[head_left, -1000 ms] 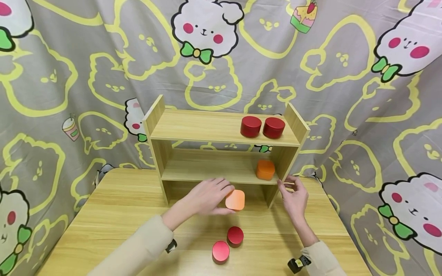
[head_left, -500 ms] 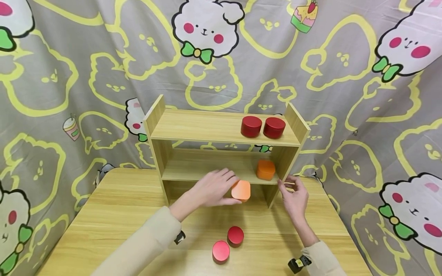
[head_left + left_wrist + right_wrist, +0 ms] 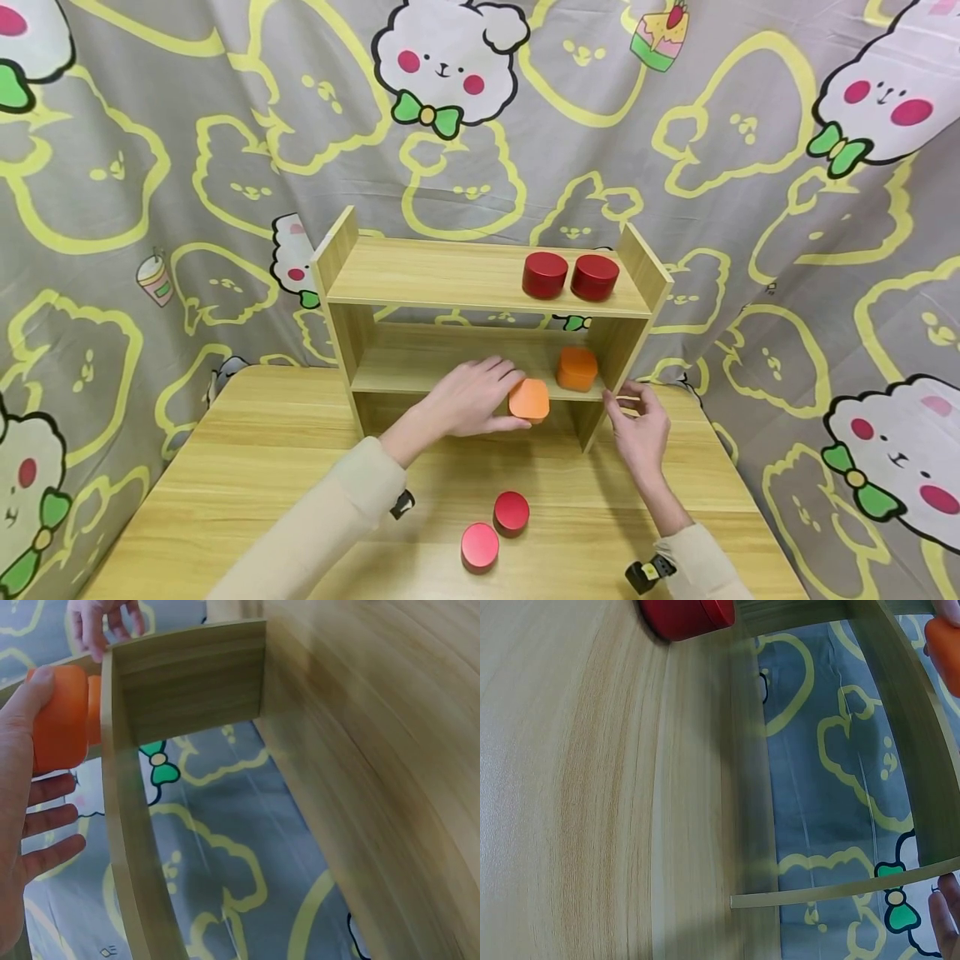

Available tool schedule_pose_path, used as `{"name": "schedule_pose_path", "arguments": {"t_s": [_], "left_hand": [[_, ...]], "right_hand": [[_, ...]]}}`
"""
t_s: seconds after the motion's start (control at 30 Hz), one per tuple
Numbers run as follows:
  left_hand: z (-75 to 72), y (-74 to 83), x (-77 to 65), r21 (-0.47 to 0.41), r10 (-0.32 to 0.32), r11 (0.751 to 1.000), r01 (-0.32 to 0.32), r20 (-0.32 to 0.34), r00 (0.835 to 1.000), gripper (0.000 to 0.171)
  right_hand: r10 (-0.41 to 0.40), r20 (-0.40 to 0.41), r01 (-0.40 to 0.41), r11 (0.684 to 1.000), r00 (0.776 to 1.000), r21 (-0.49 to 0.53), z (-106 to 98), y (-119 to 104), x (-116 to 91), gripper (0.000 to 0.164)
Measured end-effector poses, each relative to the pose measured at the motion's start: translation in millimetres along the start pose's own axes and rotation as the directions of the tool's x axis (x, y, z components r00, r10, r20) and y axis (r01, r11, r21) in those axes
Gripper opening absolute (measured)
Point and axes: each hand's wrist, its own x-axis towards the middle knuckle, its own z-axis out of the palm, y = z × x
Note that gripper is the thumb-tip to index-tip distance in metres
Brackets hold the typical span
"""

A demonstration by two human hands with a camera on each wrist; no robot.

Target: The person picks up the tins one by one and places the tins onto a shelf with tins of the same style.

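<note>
My left hand (image 3: pixel 474 398) grips a rounded-square orange tin (image 3: pixel 529 401), thumb on its near side, in front of the middle shelf's edge. In the left wrist view the held orange tin (image 3: pixel 60 718) overlaps a second orange tin (image 3: pixel 94 709). That second orange tin (image 3: pixel 577 369) stands on the middle shelf at its right end. My right hand (image 3: pixel 640 427) touches the right side panel of the wooden shelf unit (image 3: pixel 480 385) with its fingertips. In the right wrist view only the right hand's fingers (image 3: pixel 946 911) show, beside the panel.
Two dark red round tins, a left one (image 3: pixel 545 275) and a right one (image 3: pixel 596 277), stand on the top shelf. Two more red round tins, a front one (image 3: pixel 480 547) and a rear one (image 3: pixel 512 513), stand on the wooden table (image 3: pixel 247 467). A patterned curtain (image 3: pixel 465 167) hangs behind.
My left hand has carried the orange tin up and to the right, from low before the unit to the middle shelf's edge. The right hand has stayed at the side panel.
</note>
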Motion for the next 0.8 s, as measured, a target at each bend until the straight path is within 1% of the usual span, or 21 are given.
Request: {"name": "schedule_pose_path", "arguments": {"t_s": [0.23,0.57,0.67,0.8], "left_hand": [[3.1,-1.5,3.9,-0.001,-0.028,1.0,0.028,0.026,0.999,0.066],[6.8,-3.0,8.4,-0.015,-0.053,0.998,0.054,0.057,0.997,0.066],[6.4,-2.8,10.0,-0.006,-0.054,0.998,0.055,0.063,0.997,0.067],[5.3,-1.4,11.8,0.029,-0.056,0.998,0.054,0.078,0.995,0.071]], "right_hand": [[-0.015,0.005,0.015,1.0,1.0,0.004,-1,-2,-1,0.02],[0.001,0.001,-0.001,1.0,1.0,-0.007,1,4,1,0.02],[-0.004,0.001,0.004,1.0,1.0,-0.011,1,6,2,0.02],[-0.001,-0.001,0.0,1.0,1.0,-0.01,1,7,2,0.02]]}}
